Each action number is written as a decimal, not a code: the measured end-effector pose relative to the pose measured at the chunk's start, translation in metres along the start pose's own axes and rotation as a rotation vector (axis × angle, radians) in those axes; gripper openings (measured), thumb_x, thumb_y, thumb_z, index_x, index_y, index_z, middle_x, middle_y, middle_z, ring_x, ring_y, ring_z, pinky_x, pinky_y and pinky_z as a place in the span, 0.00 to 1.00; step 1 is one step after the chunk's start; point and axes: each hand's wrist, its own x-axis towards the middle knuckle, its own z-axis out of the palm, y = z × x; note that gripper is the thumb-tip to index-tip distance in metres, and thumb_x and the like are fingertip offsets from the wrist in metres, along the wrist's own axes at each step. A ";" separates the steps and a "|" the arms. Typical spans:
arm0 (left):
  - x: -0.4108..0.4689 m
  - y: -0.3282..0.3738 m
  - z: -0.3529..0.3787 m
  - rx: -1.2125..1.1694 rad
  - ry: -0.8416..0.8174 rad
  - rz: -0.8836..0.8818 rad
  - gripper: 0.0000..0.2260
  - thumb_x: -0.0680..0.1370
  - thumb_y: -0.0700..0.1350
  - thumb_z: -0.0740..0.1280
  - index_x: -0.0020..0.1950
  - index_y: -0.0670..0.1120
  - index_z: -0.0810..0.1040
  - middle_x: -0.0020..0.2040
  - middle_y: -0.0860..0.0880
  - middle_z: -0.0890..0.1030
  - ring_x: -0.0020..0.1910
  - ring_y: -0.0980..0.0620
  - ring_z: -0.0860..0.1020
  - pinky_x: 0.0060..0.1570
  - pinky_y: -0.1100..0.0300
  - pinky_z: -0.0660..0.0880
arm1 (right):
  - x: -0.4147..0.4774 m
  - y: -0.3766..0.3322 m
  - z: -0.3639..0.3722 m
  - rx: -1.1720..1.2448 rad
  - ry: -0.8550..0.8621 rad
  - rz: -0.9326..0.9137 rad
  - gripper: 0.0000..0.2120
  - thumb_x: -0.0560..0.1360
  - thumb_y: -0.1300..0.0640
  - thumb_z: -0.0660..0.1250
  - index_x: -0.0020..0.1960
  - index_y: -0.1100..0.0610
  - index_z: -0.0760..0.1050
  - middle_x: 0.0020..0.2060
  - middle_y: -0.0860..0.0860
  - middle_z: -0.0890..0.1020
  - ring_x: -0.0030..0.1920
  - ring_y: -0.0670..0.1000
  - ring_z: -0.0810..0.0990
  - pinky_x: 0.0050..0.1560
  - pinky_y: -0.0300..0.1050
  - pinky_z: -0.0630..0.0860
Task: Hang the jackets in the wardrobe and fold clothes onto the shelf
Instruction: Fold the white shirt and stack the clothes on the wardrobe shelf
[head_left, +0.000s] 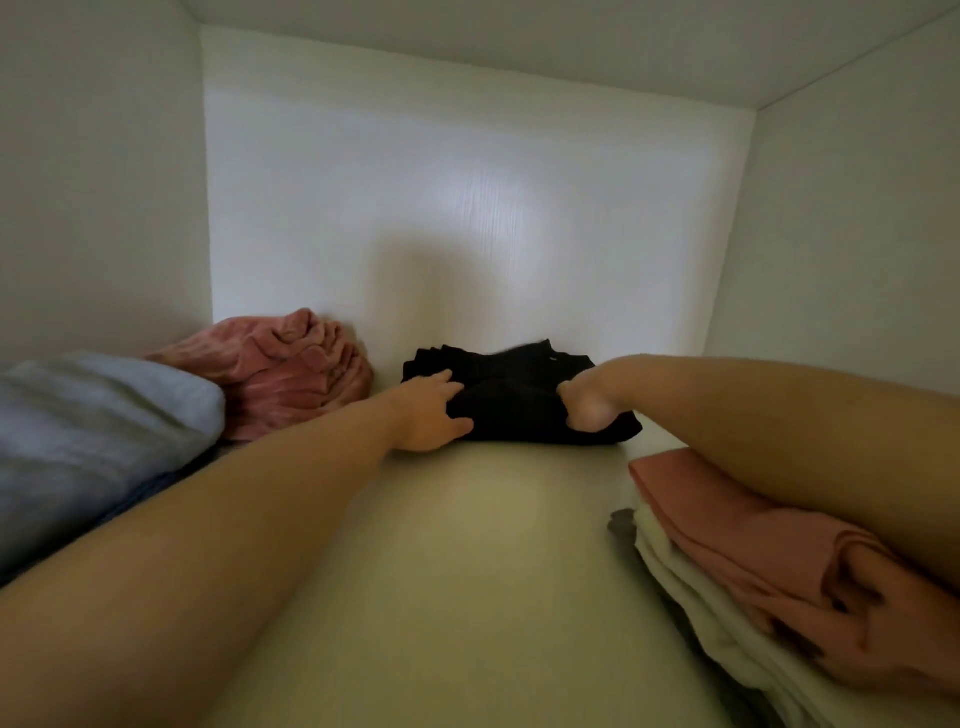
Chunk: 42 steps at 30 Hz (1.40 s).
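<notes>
Shelf: black garment at back, pink bundle + blue pile left (stack right).

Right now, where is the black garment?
Head view: black garment sits centre back on shelf, between left hand and right hand, right of the crumpled pink cloth.

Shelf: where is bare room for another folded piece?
Bare shelf board down the middle, between the blue folded cloth and the pink-topped stack, up to the black garment gripped by the left hand and right hand. Crowded: left side to the crumpled pink garment, right front.
</notes>
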 end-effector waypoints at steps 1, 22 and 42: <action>-0.001 0.002 0.001 0.033 -0.004 -0.006 0.35 0.82 0.63 0.58 0.83 0.49 0.51 0.83 0.49 0.46 0.82 0.42 0.50 0.79 0.49 0.52 | -0.004 0.002 -0.001 0.009 0.002 -0.006 0.22 0.84 0.54 0.57 0.76 0.60 0.66 0.65 0.58 0.77 0.60 0.57 0.78 0.58 0.50 0.74; -0.172 0.290 -0.061 -0.226 -0.058 0.428 0.20 0.87 0.51 0.52 0.66 0.41 0.76 0.57 0.43 0.79 0.49 0.46 0.74 0.41 0.56 0.68 | -0.272 0.136 0.080 0.448 0.320 0.224 0.18 0.82 0.41 0.58 0.70 0.41 0.74 0.68 0.45 0.77 0.65 0.50 0.75 0.68 0.46 0.67; -0.201 0.173 -0.049 -0.023 -0.052 0.289 0.31 0.82 0.67 0.53 0.64 0.41 0.74 0.45 0.46 0.80 0.46 0.47 0.77 0.46 0.57 0.72 | -0.228 0.032 0.091 0.636 0.620 0.176 0.19 0.81 0.52 0.53 0.65 0.54 0.77 0.65 0.58 0.79 0.62 0.59 0.77 0.59 0.48 0.72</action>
